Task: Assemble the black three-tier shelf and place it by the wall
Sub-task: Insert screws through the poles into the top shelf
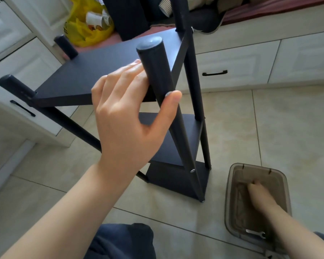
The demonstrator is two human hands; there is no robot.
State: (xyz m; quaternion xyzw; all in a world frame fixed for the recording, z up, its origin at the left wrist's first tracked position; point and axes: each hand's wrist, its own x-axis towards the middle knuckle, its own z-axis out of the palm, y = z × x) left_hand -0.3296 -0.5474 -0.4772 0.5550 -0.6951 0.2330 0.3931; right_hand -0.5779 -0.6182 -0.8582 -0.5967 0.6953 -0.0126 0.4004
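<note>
Gripping shelf post [153, 58], L hand [127, 116] — fingers [127, 71] behind, thumb [171, 101] in front — R hand [260, 195] in box [229, 193], grip unclear

1. Lower right: the right hand [259, 196] blurs inside the tinted box [230, 186]; finger pose unclear.
2. Centre: the left hand [127, 116] hides part of the shelf [101, 68].
3. Top edge crops 1 rear post [178, 14].

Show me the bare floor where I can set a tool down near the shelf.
Bare tile lies right of the shelf, between the drawer fronts and the brown box. More lies left of its base, beside the white cabinet. Crowded: the box, holding the right hand and a wrench, and behind the shelf, around the yellow bag.
</note>
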